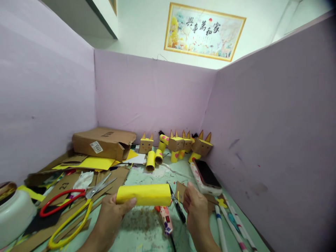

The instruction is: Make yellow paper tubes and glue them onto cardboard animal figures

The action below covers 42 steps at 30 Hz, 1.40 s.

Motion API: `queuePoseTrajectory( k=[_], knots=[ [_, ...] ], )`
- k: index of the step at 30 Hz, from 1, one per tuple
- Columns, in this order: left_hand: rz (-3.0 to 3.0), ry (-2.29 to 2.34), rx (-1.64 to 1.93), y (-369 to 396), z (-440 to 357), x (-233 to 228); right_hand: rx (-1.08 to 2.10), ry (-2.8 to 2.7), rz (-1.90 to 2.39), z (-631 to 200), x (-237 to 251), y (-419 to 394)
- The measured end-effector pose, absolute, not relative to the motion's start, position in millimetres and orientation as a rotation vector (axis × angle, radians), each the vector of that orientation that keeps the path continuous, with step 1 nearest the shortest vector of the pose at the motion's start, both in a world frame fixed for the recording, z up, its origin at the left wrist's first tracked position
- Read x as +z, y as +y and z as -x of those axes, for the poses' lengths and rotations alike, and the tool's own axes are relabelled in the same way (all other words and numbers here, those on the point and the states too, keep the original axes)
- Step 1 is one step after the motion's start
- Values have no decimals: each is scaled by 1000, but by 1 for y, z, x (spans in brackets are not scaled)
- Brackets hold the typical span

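A yellow paper-covered tube lies sideways above the table, gripped at its left end by my left hand, with the thumb along its lower front. To the right of the tube, and apart from it, my right hand is closed with the fingers curled together. Whatever those fingers may hold is hidden. Between my hands lie a black utility knife and a patterned glue gun with a black cord. A small piece of cardboard lies just behind the knife, partly covered by my right hand.
Large scissors with red and yellow handles lie left on cardboard scraps, before a cardboard box. Two short yellow tubes and several cardboard-headed animal figures stand behind. A phone and markers are right. Purple panels enclose the table.
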<state>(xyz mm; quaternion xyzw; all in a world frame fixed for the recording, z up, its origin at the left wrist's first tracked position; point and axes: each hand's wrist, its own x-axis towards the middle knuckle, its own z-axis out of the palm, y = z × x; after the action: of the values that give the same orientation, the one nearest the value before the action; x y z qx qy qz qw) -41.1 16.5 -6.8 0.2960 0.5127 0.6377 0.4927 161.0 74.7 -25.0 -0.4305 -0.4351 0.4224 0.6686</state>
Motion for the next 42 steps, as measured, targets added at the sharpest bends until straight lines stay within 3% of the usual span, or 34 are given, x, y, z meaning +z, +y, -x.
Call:
queuePoseTrajectory(
  k=[16,23,42],
  knots=[
    [-758,1325,1605,10,34,1,1648,-1153,835,-141,-3,47],
    [-868,1345,1530,10,32,-20,1617,-1046,1036,-129,-13,42],
    [-785,1275,1606,9,26,-18,1434,-1100,1102,-119,-21,46]
  ],
)
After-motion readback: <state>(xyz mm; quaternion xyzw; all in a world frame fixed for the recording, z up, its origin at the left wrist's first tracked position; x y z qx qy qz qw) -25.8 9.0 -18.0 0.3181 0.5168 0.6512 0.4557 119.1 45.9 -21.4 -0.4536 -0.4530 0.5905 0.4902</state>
